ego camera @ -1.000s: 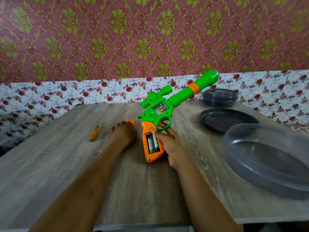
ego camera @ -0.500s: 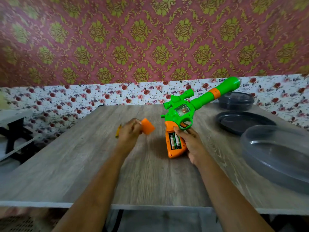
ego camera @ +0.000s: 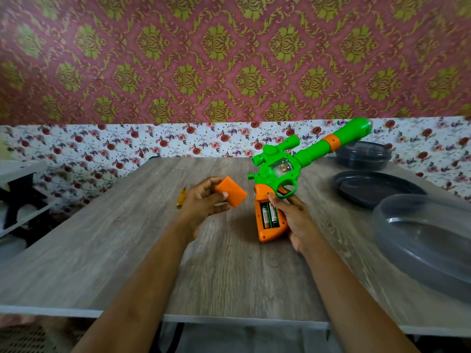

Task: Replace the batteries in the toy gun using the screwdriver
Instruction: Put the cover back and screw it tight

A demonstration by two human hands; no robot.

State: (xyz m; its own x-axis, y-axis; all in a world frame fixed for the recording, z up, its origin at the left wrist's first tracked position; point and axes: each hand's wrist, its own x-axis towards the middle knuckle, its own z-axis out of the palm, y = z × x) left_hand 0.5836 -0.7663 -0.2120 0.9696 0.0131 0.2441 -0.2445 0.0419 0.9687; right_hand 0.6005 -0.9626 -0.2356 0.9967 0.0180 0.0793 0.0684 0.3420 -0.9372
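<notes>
We see the left hand [ego camera: 204, 201] raised off the table [ego camera: 114, 250], pinching the orange battery cover [ego camera: 230, 191] between thumb and curled fingers. A second ago this hand lay low on the table over the cover; half a second ago it had already lifted it, and the cover now hangs in much the same place, just left of the toy gun [ego camera: 285, 169] and not touching it. The right hand [ego camera: 299, 221] keeps its hold on the gun's orange grip, fingers wrapped round the far side and thumb at the top edge of the open compartment. The gun is tilted as before, butt down near the table and green barrel pointing up and to the right. We see two batteries [ego camera: 269, 215] lying side by side in the open compartment. The yellow screwdriver [ego camera: 181, 197] lies on the table beyond the left hand, where it was. At the right stand a black bowl [ego camera: 363, 155], a black plate [ego camera: 377, 187] and a clear lid [ego camera: 420, 245], unmoved.
</notes>
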